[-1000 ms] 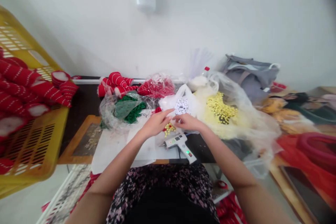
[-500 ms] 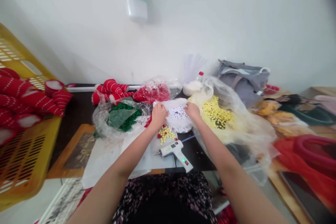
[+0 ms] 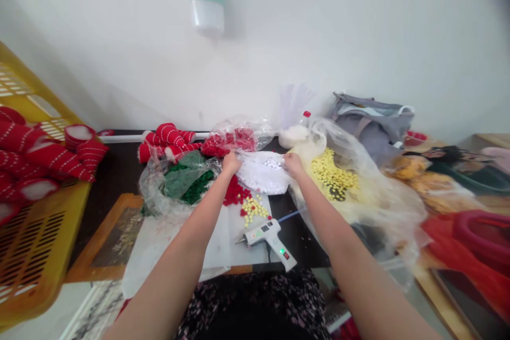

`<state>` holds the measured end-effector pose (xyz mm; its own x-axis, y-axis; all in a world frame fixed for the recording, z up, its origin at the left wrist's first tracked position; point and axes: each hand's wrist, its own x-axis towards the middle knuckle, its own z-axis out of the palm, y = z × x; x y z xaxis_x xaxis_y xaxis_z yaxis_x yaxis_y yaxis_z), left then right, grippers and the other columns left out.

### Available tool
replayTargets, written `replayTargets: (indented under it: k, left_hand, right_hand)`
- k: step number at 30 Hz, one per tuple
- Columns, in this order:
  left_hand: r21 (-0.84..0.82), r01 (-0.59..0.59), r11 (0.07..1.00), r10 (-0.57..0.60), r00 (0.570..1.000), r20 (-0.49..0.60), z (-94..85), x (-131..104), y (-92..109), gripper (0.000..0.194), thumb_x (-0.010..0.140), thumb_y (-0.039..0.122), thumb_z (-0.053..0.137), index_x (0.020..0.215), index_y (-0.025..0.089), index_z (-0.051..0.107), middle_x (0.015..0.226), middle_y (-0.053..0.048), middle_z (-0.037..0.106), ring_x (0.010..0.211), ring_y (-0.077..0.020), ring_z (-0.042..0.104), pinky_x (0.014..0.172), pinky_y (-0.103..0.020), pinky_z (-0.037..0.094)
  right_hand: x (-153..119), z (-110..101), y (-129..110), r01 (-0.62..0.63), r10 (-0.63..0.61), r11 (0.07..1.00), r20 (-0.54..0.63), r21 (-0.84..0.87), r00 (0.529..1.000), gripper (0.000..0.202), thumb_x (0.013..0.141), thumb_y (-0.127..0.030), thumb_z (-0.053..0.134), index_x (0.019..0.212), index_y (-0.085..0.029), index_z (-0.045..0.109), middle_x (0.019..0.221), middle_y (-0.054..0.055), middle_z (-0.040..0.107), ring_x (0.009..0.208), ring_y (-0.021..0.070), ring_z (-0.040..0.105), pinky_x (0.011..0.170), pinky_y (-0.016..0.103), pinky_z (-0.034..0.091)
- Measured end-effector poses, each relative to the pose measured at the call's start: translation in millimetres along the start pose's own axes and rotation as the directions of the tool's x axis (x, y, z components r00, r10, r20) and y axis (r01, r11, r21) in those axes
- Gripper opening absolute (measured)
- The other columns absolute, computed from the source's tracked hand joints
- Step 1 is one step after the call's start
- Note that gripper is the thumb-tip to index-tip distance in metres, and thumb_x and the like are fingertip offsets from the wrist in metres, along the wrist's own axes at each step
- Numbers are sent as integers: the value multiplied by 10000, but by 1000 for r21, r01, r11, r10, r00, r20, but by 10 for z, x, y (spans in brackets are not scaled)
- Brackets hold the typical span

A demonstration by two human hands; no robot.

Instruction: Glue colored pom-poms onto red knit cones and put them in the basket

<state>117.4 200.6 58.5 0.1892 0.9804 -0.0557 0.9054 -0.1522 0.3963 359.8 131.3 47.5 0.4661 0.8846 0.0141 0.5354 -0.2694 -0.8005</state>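
A white plastic bag (image 3: 258, 178) with small white pieces in it lies stretched between my hands. My left hand (image 3: 232, 163) is closed on its left edge, and my right hand (image 3: 294, 164) pinches its right edge. Small yellow pieces (image 3: 254, 209) and red pieces (image 3: 236, 193) are spread on white paper (image 3: 217, 244) just below the bag. A white glue gun (image 3: 268, 236) with a green light lies nearer to me, its nozzle pointing left. Green pieces in a clear bag (image 3: 187, 178) are left of my left hand.
A yellow basket (image 3: 48, 239) with red striped stuffed pieces (image 3: 58, 162) stands at the left. Further back is a bag of red pieces (image 3: 231, 141). Yellow pieces in a large clear bag (image 3: 334, 172), a grey bag (image 3: 368, 125) and red cloth (image 3: 450, 239) are at the right.
My left hand has moved left and slightly up with the bag's edge, and the bag is stretched wider. More of the red pieces now shows below it.
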Motion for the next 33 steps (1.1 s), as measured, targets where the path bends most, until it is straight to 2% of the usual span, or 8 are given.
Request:
replayTargets:
  k: [5, 8, 11, 15, 18, 22, 26, 33]
  left_hand:
    - [106, -44, 993, 46, 999, -10, -31, -316, -54, 423, 789, 186, 716, 1195, 69, 727, 1429, -296, 596, 1332, -396, 580, 1099, -414, 459]
    - [190, -169, 967, 194, 974, -120, -61, -506, 17, 347, 885, 236, 627, 1174, 71, 726, 1417, -285, 566, 1369, -411, 505, 1112, -462, 438]
    - [256, -347, 902, 397, 900, -178, -51, -573, 129, 340, 967, 247, 529, 1207, 79, 703, 1290, -251, 622, 1306, -380, 542, 1097, -462, 448]
    - [176, -445, 878, 466, 879, -98, 24, -479, 241, 479, 1004, 219, 501, 1475, 173, 568, 1356, -176, 626, 1249, -291, 617, 1037, -368, 486]
    - [161, -378, 911, 393, 917, -66, 61, -396, 246, 481, 1005, 221, 516, 1480, 200, 589, 1385, -175, 614, 1217, -287, 646, 999, -360, 497]
    - [175, -467, 867, 476, 880, -12, 67, -392, 151, 357, 998, 149, 452, 1142, 173, 778, 1297, -162, 667, 1207, -285, 630, 1036, -373, 474]
    - [141, -517, 844, 519, 854, 25, 106, -470, 51, 367, 975, 110, 455, 1086, 191, 796, 1297, -139, 699, 1163, -266, 646, 1036, -381, 474]
    - [97, -378, 921, 385, 920, -75, 128, -447, 75, 433, 1043, 130, 365, 1391, 165, 620, 1251, -175, 722, 1094, -270, 696, 941, -366, 507]
  right_hand:
    - [-199, -198, 77, 230, -236, 959, -16, -164, 972, 341, 1083, -272, 476, 1186, -110, 758, 1262, 201, 708, 1256, 327, 621, 1142, 498, 463]
    - [-390, -245, 51, 422, -405, 883, 119, -207, 906, 295, 966, -311, 699, 1212, -172, 784, 1323, 159, 697, 1298, 313, 591, 1178, 453, 429]
    - [-505, -240, -21, 530, -478, 812, 243, -246, 844, 425, 843, -339, 849, 1241, -207, 777, 1276, 121, 722, 1235, 302, 633, 1132, 419, 472]
    - [-465, -193, -147, 483, -451, 760, 184, -434, 874, 458, 1033, -307, 582, 1448, -119, 615, 1396, 200, 660, 1271, 315, 626, 1093, 425, 485]
    - [-405, -154, -202, 433, -402, 748, 176, -503, 899, 619, 980, -247, 627, 1563, -94, 486, 1381, 221, 665, 1232, 337, 636, 1024, 421, 508]
    - [-445, -178, -180, 403, -362, 709, 192, -579, 912, 411, 916, -87, 600, 1297, -166, 732, 1182, 185, 732, 1147, 337, 640, 974, 417, 504]
    - [-558, -227, -154, 361, -370, 694, 120, -623, 921, 384, 904, -24, 512, 1152, -130, 785, 1285, 261, 662, 1250, 409, 551, 999, 503, 475]
    - [-450, -145, -238, 322, -357, 752, 56, -576, 932, 433, 1039, -95, 332, 1349, -93, 633, 1318, 213, 630, 1196, 286, 612, 1023, 369, 476]
